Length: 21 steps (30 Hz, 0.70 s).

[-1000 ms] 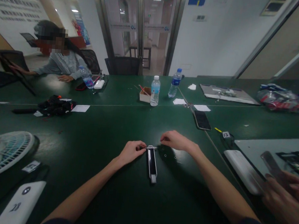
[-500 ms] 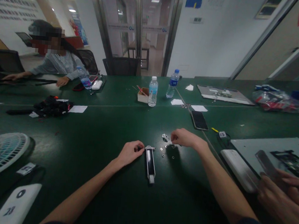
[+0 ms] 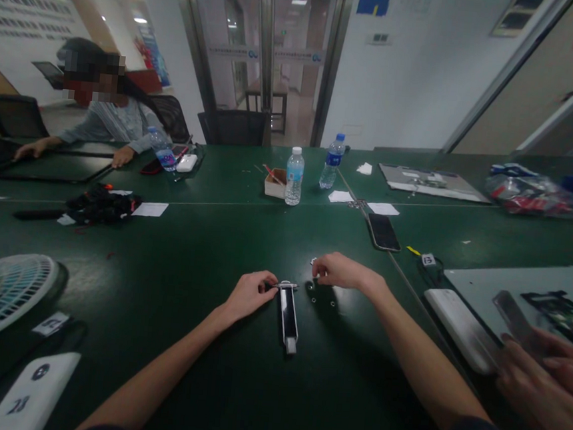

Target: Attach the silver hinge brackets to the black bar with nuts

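My left hand (image 3: 252,294) is closed, its fingertips pinching the left end of a thin metal rod (image 3: 287,286) that crosses the top of a long narrow device (image 3: 288,315) with a dark face and pale frame. The device lies on the green table. To its upper right, my right hand (image 3: 339,270) reaches down with its fingers bent together over a cluster of small metal parts; whether it holds one is hidden. Small rings (image 3: 332,304) lie below that hand.
A phone (image 3: 384,232), bottles (image 3: 294,175) and a small box (image 3: 275,183) stand or lie farther back. At the left is a fan (image 3: 6,291). A person's hands (image 3: 548,378) hold a flat object at the right; another person sits at the far left.
My right hand has moved a little left, over the small metal parts. My left hand is nearly still. The seated person's dark frame at the far left is now flatter on the table.
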{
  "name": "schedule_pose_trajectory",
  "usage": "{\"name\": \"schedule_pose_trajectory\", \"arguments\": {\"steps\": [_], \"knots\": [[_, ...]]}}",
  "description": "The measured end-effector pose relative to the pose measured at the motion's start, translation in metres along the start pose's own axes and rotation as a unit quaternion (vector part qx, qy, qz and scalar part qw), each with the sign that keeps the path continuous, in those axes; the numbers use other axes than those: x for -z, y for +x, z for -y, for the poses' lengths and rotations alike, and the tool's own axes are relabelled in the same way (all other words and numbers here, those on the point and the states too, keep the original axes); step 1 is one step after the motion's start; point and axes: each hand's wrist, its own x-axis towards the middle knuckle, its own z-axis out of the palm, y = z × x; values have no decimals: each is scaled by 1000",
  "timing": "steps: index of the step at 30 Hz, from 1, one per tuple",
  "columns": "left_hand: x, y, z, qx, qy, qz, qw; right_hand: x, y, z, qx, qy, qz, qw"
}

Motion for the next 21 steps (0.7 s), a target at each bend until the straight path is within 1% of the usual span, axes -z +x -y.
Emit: {"name": "schedule_pose_trajectory", "arguments": {"steps": [3,6,10,15,21], "knots": [[-1,1,2,0,5,0,1000,-2,4,3,7,0,13,1000],[-2,1,3,1,9,0,1000,0,2,6,0,4,27,1000],[-2,1,3,4,11,5,1000,1,0,10,0,1,29,1000],[-1,1,2,13,15,6,1000,-9,6,15,-12,-14,45,999],[0,1,1,13,14,8,1000,-19,13,13,-13,-16,37,999]]}}
